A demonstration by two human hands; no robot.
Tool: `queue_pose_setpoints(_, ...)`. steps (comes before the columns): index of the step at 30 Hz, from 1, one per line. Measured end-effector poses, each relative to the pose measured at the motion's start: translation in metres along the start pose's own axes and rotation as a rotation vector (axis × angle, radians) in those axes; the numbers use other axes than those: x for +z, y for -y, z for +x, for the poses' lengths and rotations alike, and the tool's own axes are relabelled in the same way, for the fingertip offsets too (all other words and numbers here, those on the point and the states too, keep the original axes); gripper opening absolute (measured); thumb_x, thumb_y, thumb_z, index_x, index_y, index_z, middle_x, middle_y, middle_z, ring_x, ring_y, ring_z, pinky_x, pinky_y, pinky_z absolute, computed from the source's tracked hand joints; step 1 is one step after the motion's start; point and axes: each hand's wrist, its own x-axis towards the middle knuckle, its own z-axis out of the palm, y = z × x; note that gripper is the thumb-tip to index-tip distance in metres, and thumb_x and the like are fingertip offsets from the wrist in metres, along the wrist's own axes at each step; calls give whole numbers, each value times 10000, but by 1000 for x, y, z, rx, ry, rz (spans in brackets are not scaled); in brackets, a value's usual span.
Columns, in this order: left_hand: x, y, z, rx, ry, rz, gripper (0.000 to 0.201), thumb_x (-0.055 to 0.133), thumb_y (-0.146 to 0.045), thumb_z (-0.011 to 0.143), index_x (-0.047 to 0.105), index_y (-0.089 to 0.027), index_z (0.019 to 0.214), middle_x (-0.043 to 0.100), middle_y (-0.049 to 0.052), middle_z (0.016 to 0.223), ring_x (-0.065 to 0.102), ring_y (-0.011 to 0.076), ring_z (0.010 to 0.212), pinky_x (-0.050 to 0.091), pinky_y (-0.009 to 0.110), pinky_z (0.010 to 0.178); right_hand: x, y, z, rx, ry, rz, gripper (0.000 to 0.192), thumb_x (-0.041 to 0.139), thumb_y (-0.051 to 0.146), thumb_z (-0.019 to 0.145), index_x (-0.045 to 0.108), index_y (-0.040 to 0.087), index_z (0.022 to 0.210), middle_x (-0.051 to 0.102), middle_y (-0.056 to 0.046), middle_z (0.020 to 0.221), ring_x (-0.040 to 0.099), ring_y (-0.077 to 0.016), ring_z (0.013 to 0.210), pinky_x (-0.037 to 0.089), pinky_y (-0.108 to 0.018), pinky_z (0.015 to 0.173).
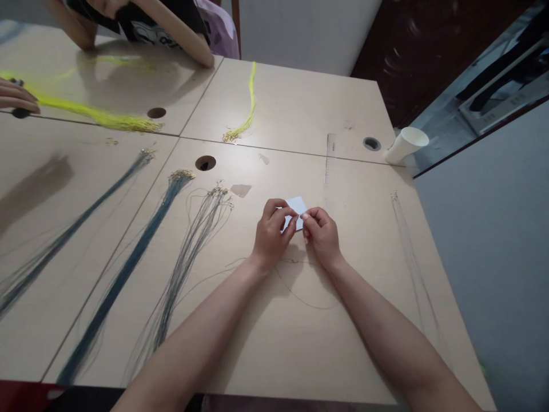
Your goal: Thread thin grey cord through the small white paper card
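My left hand (271, 232) and my right hand (321, 233) meet in the middle of the table, fingertips pinched together and almost touching. What they pinch is too small to make out. Just behind the fingers is a small white card (297, 203), partly covered by them. A thin grey cord (306, 302) curves over the tabletop below my hands, with a small knot or clasp showing between my wrists. Left of my left hand lies a loose bundle of grey cords (189, 246) with gold-coloured metal ends.
Teal cord bundles (141, 246) lie further left, yellow ones (250, 109) towards the back. A clear ruler (329, 157) and a white cup (405, 144) are at the back right. Two cords (405, 234) lie on the right. Another person's arm (180, 34) rests across the table.
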Motion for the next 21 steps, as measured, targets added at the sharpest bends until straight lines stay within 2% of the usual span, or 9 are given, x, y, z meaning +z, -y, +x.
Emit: queue_pose_setpoints(21, -1, -1, 0, -27, -16, -33, 46, 562, -174, 795, 564, -166, 840, 503, 29, 916, 378, 30, 532, 398, 199, 506, -1, -1, 0, -9, -8, 12, 137, 531, 298, 793, 498, 196, 708, 438, 86, 457, 386, -64, 373, 311, -204, 398)
